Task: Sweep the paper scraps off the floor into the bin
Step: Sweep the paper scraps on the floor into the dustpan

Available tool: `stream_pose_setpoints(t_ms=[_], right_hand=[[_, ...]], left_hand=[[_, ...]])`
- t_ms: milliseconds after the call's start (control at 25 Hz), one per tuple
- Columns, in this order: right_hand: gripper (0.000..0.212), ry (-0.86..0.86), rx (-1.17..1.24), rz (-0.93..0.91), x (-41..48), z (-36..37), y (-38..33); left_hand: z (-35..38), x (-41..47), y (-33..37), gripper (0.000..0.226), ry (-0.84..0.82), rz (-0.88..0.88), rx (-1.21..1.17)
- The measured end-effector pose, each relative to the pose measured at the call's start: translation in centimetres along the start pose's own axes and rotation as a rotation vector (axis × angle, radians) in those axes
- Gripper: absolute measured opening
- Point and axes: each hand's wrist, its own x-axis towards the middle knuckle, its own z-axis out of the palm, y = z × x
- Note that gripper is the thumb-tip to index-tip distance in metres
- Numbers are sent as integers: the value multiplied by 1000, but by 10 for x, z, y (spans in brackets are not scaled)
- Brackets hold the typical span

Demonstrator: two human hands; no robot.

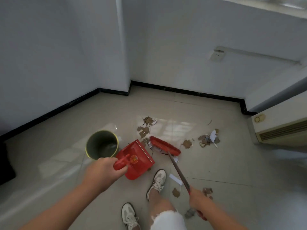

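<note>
A cream floor-standing unit with a slatted grille is located at the right edge. A round emblem is fitted at its upper left corner. A white wall socket is mounted above and left of the unit, and a white conduit is routed from the socket back toward the unit's side. A black skirting board is fitted along the white walls left of the unit. A dark object is seen far left of the unit.

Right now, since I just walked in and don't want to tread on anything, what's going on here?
A person is sweeping up paper scraps. Their left hand grips the handle of a red dustpan held low beside a round bin. Their right hand holds the broom, whose red head sits at the pan's open edge. No scraps show in the pan yet; clusters lie beyond the broom, to its right, and near the person's shoes.
</note>
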Motion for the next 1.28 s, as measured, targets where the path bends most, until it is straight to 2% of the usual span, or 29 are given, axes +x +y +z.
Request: stream_pose_setpoints(t_ms=[80, 200, 320, 440, 520, 600, 680, 840, 1040, 1280], right_hand=[[42, 0, 63, 5, -17, -9, 4], [21, 112, 312, 20, -34, -42, 13], [30, 163, 414, -27, -38, -79, 0], [28, 224, 308, -111, -6, -123, -33], [26, 264, 200, -171, 22, -154, -64], [33, 250, 152, -189, 52, -183, -94], [36, 222, 143, -199, 85, -203, -117], [41, 156, 69, -233, 140, -204, -142], [34, 84, -68, -217, 150, -173, -113], [53, 75, -312, -246, 118, -143, -6]], left_hand=[[4, -16, -12, 56, 21, 3, 3], [3, -33, -17, 50, 17, -35, -6], [12, -47, -14, 51, 29, -96, -54], [27, -60, -11, 57, 68, -130, -52], [27, -67, -13, 52, 59, -165, 13], [26, -70, -16, 45, 101, -221, 38], [23, -67, -15, 50, 166, -288, 60], [35, -44, -7, 44, 189, -415, 66], [67, -48, 2, 46, 137, -439, 110], [72, -106, -5, 47, 181, -472, 80]])
